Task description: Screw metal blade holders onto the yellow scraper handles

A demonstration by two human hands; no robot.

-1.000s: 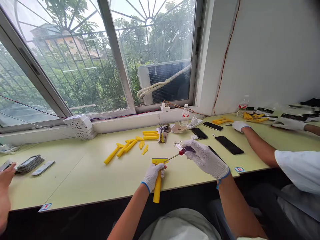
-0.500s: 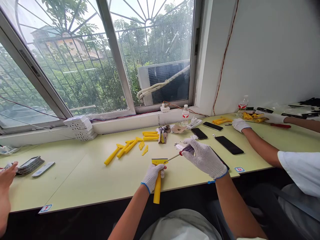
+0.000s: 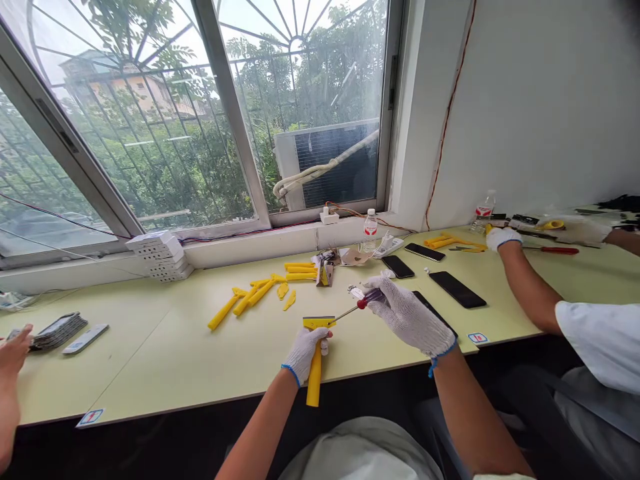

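Observation:
A yellow scraper with a metal blade along its head is gripped in my gloved left hand, its handle pointing down past the table's front edge. My gloved right hand is closed around a screwdriver with a red and dark handle. The screwdriver's tip meets the right side of the scraper head, at or beside a screw too small to make out. Beyond my hands lie several yellow handles and two flat yellow pieces. Small metal parts sit in a heap beside them.
Phones lie to the right of my hands. A water bottle stands by the window sill. At right, a co-worker's gloved hand works near yellow parts; at left another person's hand is beside stacked grey pieces.
My right hand has turned slightly around the screwdriver, whose tip stays at the scraper head. My left hand stays put. The right co-worker's hands have shifted rightward, with yellow parts rearranged there.

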